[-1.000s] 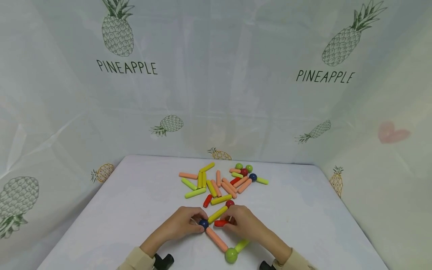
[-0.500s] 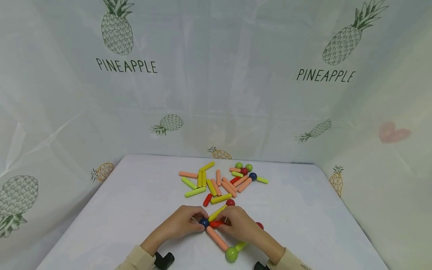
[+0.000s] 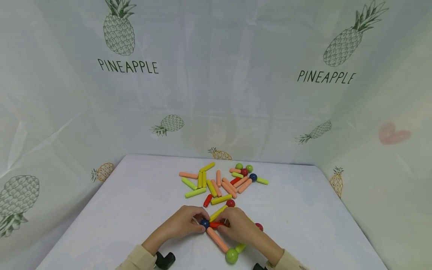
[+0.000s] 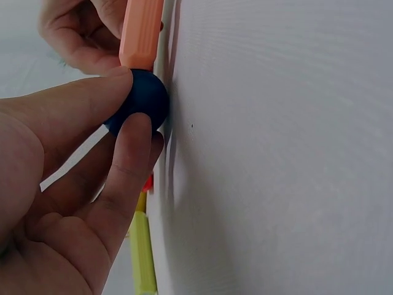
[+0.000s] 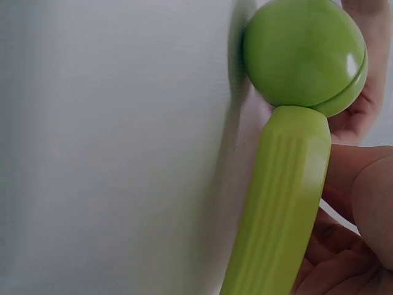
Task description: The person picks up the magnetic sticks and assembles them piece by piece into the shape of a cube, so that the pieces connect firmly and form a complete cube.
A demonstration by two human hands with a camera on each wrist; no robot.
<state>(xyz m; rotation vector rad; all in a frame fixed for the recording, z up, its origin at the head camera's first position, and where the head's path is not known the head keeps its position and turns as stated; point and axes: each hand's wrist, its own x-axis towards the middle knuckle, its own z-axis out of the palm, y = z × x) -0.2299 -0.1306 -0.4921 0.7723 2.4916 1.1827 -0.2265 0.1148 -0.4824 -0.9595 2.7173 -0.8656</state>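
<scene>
My left hand (image 3: 185, 224) pinches a dark blue ball (image 3: 204, 224) between thumb and fingers; the left wrist view shows the same blue ball (image 4: 146, 98) with an orange rod (image 4: 141, 34) against it. A short red rod (image 3: 216, 225) meets the ball's right side, and my right hand (image 3: 237, 225) pinches it. From the ball a yellow rod (image 3: 218, 213) runs to a red ball (image 3: 230, 203), and the orange rod (image 3: 217, 240) runs to a green ball (image 3: 231, 256). A lime rod (image 5: 279, 203) joins that green ball (image 5: 304, 52) and passes under my right hand. Another red ball (image 3: 259, 227) shows partly beyond the right wrist.
Loose rods, such as a yellow rod (image 3: 221, 199), a red rod (image 3: 207, 200) and a lime rod (image 3: 195, 192), lie farther back on the white table (image 3: 135, 195). Back right are green balls, a red ball (image 3: 244, 172) and a blue ball (image 3: 253, 177). A pineapple-print cloth (image 3: 216, 93) hangs behind.
My right hand has moved left with the red rod, closing the gap to the blue ball. The red ball beyond the right wrist has come into view. The left hand stays on the blue ball.
</scene>
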